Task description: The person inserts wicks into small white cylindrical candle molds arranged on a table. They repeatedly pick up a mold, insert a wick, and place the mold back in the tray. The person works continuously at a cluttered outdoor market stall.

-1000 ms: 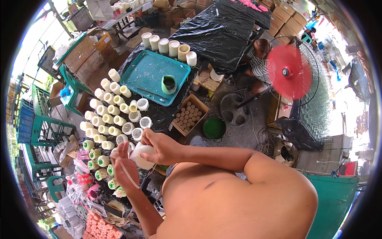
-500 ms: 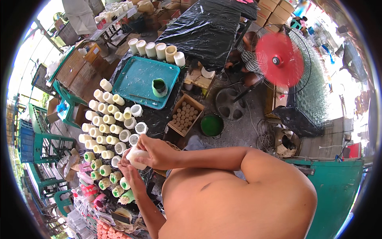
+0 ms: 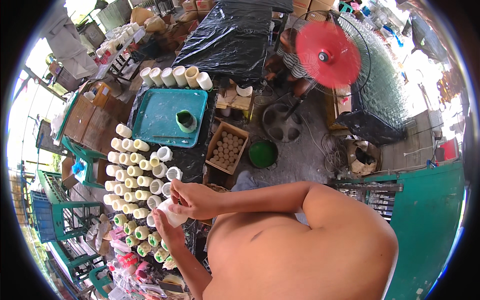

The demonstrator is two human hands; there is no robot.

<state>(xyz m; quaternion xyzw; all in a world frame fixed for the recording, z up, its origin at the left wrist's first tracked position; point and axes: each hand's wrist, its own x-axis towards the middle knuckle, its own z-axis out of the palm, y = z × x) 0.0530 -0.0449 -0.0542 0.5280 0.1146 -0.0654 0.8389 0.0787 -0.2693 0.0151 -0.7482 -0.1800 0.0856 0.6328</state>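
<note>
A smooth white cylinder point(image 3: 173, 216), wax-like in look, is held between my two hands above the table's near edge. My left hand point(image 3: 169, 231) supports its left side with closed fingers. My right hand point(image 3: 196, 200) curls over its upper side, thumb and fingers bent together; whether something small is pinched there I cannot make out. Beside my hands stand hollow whitish cups point(image 3: 173, 173), next to rows of cream cylinders point(image 3: 134, 170). Closer to me on the table, several cream pieces with green insides point(image 3: 142, 232) stand in uneven rows.
Beyond lies a teal tray point(image 3: 150, 138) with a green-coated cup point(image 3: 186, 121) and a thin stick point(image 3: 172, 137). White cylinders point(image 3: 180, 76) line its far side. Right are a box of round tan pieces point(image 3: 210, 161), a green-filled bucket point(image 3: 262, 153), a red fan point(image 3: 327, 54) and a crouching person point(image 3: 295, 65).
The view has shifted and turned slightly. My hands and the white cylinder sit lower in the picture, and my right fingers have moved to its upper edge. Both hands still hold it.
</note>
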